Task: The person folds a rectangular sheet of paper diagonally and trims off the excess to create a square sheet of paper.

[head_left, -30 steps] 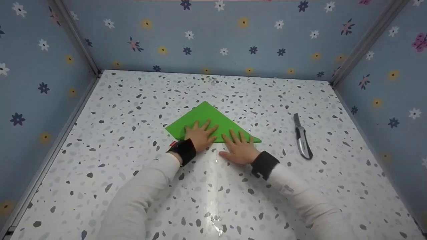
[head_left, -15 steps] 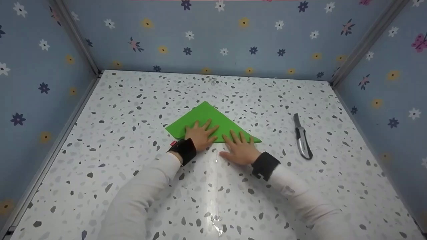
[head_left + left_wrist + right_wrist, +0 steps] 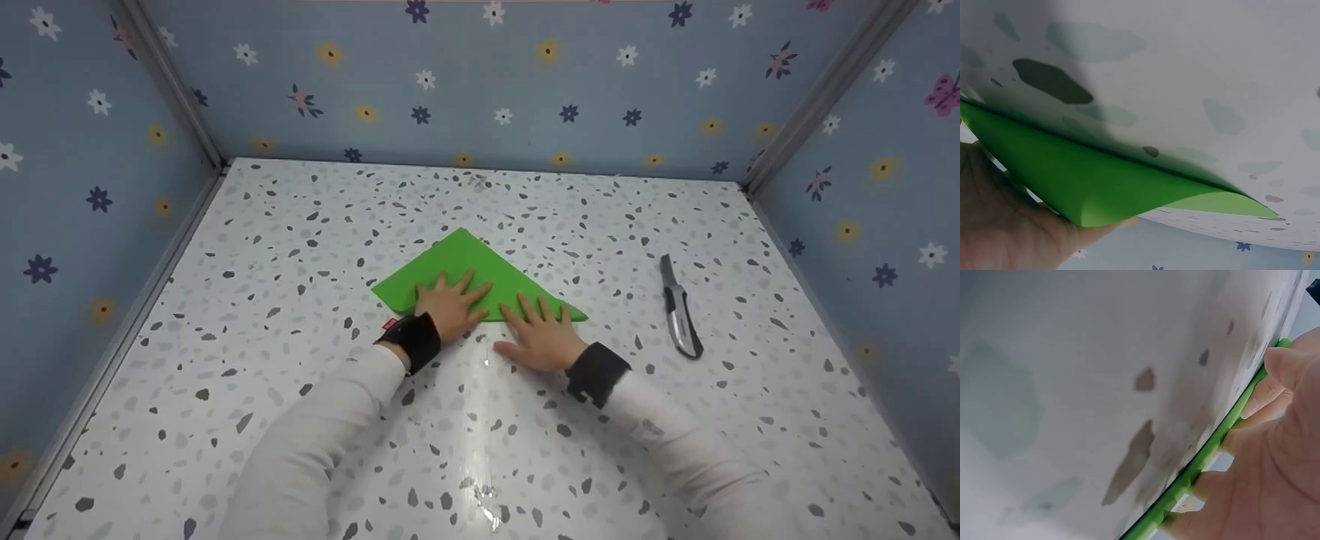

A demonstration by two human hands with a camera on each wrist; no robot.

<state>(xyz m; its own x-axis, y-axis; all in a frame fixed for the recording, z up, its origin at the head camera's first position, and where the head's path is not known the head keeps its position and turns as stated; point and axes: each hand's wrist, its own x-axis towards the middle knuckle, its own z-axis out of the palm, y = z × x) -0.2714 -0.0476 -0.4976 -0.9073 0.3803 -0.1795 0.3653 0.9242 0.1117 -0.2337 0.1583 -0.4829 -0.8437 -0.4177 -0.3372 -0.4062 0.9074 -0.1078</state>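
A sheet of green paper [image 3: 474, 259], folded over into a triangle-like shape, lies mid-table in the head view. My left hand [image 3: 451, 306] rests on it with fingers spread, left of its centre. Along the near edge at the right, my right hand [image 3: 544, 336] presses with spread fingertips, its thumb on the table. Seen from the left wrist, the paper's near corner [image 3: 1123, 185] curls up beside the palm [image 3: 1016, 225]. In the right wrist view the folded edge [image 3: 1207, 455] runs under the fingers of the hand [image 3: 1264, 461].
A utility knife [image 3: 681, 311] with its blade out lies on the speckled table [image 3: 300, 225], right of the paper. Flower-patterned panels [image 3: 480, 82] stand at the back and both sides.
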